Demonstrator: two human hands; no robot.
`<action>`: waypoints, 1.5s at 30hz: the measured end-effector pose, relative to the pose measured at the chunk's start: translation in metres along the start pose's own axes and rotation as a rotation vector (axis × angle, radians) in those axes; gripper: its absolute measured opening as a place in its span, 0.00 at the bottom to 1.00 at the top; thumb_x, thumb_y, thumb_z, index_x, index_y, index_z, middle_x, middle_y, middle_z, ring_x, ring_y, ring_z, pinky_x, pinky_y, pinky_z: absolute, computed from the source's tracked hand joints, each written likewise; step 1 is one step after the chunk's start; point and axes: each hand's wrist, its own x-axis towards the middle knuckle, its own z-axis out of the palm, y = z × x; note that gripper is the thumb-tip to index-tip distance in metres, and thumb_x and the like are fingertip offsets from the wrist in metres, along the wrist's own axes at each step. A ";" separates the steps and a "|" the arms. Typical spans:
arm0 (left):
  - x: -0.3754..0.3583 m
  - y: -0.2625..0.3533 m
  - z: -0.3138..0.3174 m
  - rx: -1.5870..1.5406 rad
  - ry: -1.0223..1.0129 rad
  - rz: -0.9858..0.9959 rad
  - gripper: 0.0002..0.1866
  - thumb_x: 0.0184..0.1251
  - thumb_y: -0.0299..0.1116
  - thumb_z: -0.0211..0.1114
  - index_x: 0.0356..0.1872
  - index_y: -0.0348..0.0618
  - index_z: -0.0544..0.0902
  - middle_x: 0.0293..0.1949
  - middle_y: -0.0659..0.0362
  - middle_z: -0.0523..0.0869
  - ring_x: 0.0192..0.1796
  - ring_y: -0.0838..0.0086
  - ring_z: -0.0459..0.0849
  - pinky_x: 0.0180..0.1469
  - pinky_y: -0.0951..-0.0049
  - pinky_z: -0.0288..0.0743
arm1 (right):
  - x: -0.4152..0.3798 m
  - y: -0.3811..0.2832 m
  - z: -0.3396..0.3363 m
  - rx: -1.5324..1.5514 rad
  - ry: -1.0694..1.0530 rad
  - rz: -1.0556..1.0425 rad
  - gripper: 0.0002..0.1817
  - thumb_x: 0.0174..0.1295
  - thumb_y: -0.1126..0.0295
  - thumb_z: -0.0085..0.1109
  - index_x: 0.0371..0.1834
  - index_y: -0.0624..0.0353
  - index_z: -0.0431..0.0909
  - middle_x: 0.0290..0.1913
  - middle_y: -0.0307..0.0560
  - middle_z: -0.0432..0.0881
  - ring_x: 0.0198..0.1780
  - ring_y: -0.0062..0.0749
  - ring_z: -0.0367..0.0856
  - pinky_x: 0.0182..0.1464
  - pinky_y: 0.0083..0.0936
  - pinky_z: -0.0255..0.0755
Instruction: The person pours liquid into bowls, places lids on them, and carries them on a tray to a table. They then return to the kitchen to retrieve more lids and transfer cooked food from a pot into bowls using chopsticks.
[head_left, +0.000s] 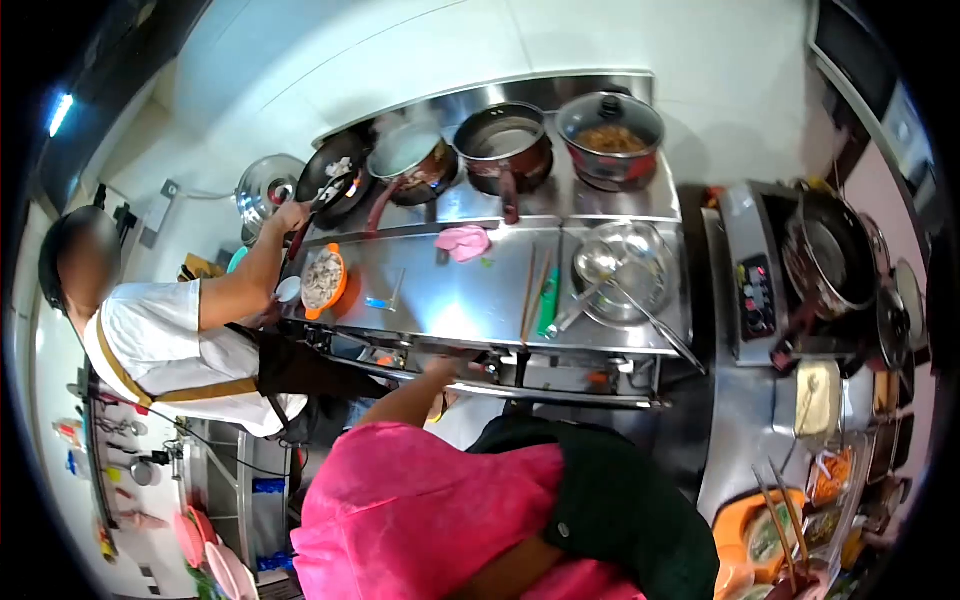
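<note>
My left hand (438, 369) is at the front panel of the stove (465, 370), beside its control knobs. It is small and blurred, so its fingers and any grip cannot be made out. Bare skin of a forearm (510, 570) shows at the bottom edge against my pink top, but my right hand is out of sight. On the steel top beyond my left hand lie a pink cloth (463, 242), a small blue-handled tool (380, 303), chopsticks (530, 300) and a green packet (549, 300).
Two pots (503, 145) (408, 160) and a lidded pot (610, 140) stand along the back. At left a co-worker (190, 330) holds a spatula over a frying pan (335, 180), near an orange bowl (324, 280). A steel bowl (640, 300) with ladles sits right; another cooker (755, 280) stands beyond.
</note>
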 end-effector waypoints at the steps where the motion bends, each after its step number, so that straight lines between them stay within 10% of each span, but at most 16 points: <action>1: 0.037 -0.035 -0.036 -0.506 0.156 -0.098 0.13 0.55 0.39 0.49 0.40 0.48 0.73 0.38 0.53 0.76 0.38 0.61 0.77 0.34 0.59 0.72 | -0.003 -0.014 0.024 0.048 -0.032 0.065 0.14 0.58 0.71 0.45 0.16 0.62 0.73 0.17 0.46 0.76 0.13 0.21 0.72 0.13 0.15 0.67; 3: 0.084 -0.090 -0.089 0.852 0.504 0.078 0.13 0.56 0.39 0.56 0.30 0.38 0.77 0.26 0.54 0.79 0.28 0.69 0.79 0.29 0.67 0.74 | -0.008 -0.044 0.072 0.154 -0.117 0.183 0.14 0.59 0.69 0.43 0.18 0.62 0.71 0.18 0.46 0.75 0.13 0.22 0.71 0.15 0.15 0.66; 4: 0.081 -0.090 -0.103 0.840 0.504 0.080 0.13 0.56 0.39 0.56 0.30 0.38 0.77 0.26 0.54 0.79 0.28 0.69 0.79 0.29 0.67 0.74 | -0.009 -0.059 0.096 0.205 -0.158 0.225 0.14 0.60 0.68 0.42 0.19 0.62 0.71 0.19 0.46 0.74 0.14 0.22 0.70 0.16 0.15 0.66; 6: 0.072 -0.088 -0.131 -0.897 0.333 -0.423 0.19 0.56 0.38 0.52 0.47 0.39 0.69 0.46 0.54 0.72 0.37 0.53 0.75 0.33 0.46 0.67 | -0.012 -0.089 0.143 0.293 -0.234 0.290 0.15 0.61 0.67 0.40 0.20 0.63 0.69 0.19 0.46 0.72 0.14 0.23 0.70 0.18 0.15 0.66; 9: 0.134 -0.173 -0.112 -0.626 0.371 -0.311 0.12 0.50 0.39 0.62 0.31 0.42 0.77 0.24 0.56 0.76 0.26 0.70 0.74 0.31 0.67 0.71 | -0.011 -0.134 0.212 0.411 -0.352 0.366 0.16 0.63 0.64 0.37 0.23 0.63 0.67 0.21 0.46 0.70 0.15 0.24 0.68 0.20 0.15 0.65; 12: 0.131 -0.183 -0.079 0.691 0.348 0.169 0.11 0.44 0.34 0.64 0.31 0.42 0.77 0.23 0.54 0.76 0.24 0.65 0.76 0.28 0.65 0.70 | -0.002 -0.173 0.266 0.398 -0.492 0.201 0.20 0.65 0.61 0.36 0.23 0.66 0.66 0.22 0.48 0.70 0.15 0.25 0.68 0.15 0.17 0.61; 17: 0.012 -0.101 -0.122 -0.034 0.229 -0.028 0.09 0.45 0.34 0.62 0.25 0.39 0.80 0.26 0.48 0.80 0.31 0.57 0.80 0.34 0.65 0.72 | -0.002 -0.217 0.294 0.328 -0.391 0.284 0.19 0.65 0.60 0.35 0.26 0.65 0.67 0.23 0.47 0.70 0.17 0.24 0.69 0.20 0.17 0.62; 20: -0.043 -0.012 -0.178 0.378 0.420 0.461 0.15 0.55 0.38 0.55 0.27 0.33 0.79 0.23 0.43 0.80 0.31 0.53 0.81 0.35 0.59 0.74 | 0.003 -0.235 0.298 0.301 -0.407 0.280 0.19 0.65 0.59 0.35 0.26 0.64 0.66 0.22 0.46 0.69 0.17 0.23 0.68 0.22 0.17 0.62; 22: -0.049 0.060 -0.236 -0.033 0.574 0.482 0.15 0.60 0.39 0.52 0.28 0.35 0.77 0.21 0.47 0.81 0.26 0.60 0.82 0.31 0.61 0.75 | 0.002 -0.247 0.296 0.334 -0.414 0.274 0.19 0.65 0.58 0.35 0.26 0.64 0.66 0.22 0.45 0.69 0.16 0.23 0.67 0.21 0.17 0.62; 24: -0.012 0.116 -0.292 -0.577 0.465 0.593 0.16 0.64 0.44 0.48 0.36 0.40 0.73 0.27 0.54 0.82 0.26 0.71 0.80 0.29 0.66 0.74 | -0.001 -0.259 0.294 0.300 -0.396 0.306 0.20 0.65 0.57 0.37 0.27 0.64 0.67 0.22 0.46 0.69 0.16 0.23 0.67 0.21 0.16 0.62; 26: 0.016 0.170 -0.324 -1.129 -0.395 0.482 0.28 0.62 0.57 0.44 0.47 0.41 0.70 0.42 0.54 0.78 0.43 0.68 0.77 0.43 0.59 0.70 | -0.002 -0.282 0.294 0.247 -0.384 0.321 0.23 0.66 0.56 0.35 0.24 0.65 0.67 0.23 0.47 0.68 0.17 0.24 0.68 0.19 0.17 0.62; 30: 0.021 0.233 -0.323 -1.504 -1.330 0.594 0.09 0.64 0.34 0.49 0.35 0.38 0.71 0.23 0.64 0.72 0.19 0.84 0.69 0.21 0.84 0.63 | -0.021 -0.281 0.261 0.290 -0.178 0.407 0.20 0.64 0.56 0.41 0.31 0.66 0.68 0.24 0.48 0.71 0.15 0.25 0.69 0.18 0.15 0.65; 32: 0.014 0.241 -0.320 -1.475 -1.183 0.580 0.09 0.62 0.32 0.51 0.23 0.45 0.67 0.17 0.70 0.65 0.16 0.86 0.63 0.21 0.84 0.61 | -0.028 -0.278 0.242 0.298 -0.156 0.407 0.20 0.64 0.56 0.40 0.33 0.65 0.68 0.24 0.48 0.72 0.15 0.24 0.69 0.16 0.13 0.64; 38: -0.058 0.234 -0.288 -1.104 -0.531 0.775 0.06 0.56 0.29 0.57 0.29 0.47 0.68 0.15 0.68 0.64 0.14 0.83 0.62 0.17 0.79 0.62 | -0.061 -0.254 0.202 0.317 0.165 0.449 0.27 0.65 0.50 0.28 0.36 0.65 0.68 0.26 0.48 0.73 0.18 0.28 0.71 0.21 0.16 0.68; 45: -0.204 0.214 -0.246 -0.997 -0.888 0.870 0.08 0.57 0.27 0.55 0.38 0.42 0.69 0.16 0.66 0.63 0.11 0.84 0.61 0.12 0.79 0.61 | -0.049 -0.250 0.165 0.364 0.287 0.386 0.18 0.66 0.57 0.35 0.42 0.60 0.69 0.31 0.48 0.74 0.24 0.24 0.71 0.25 0.15 0.67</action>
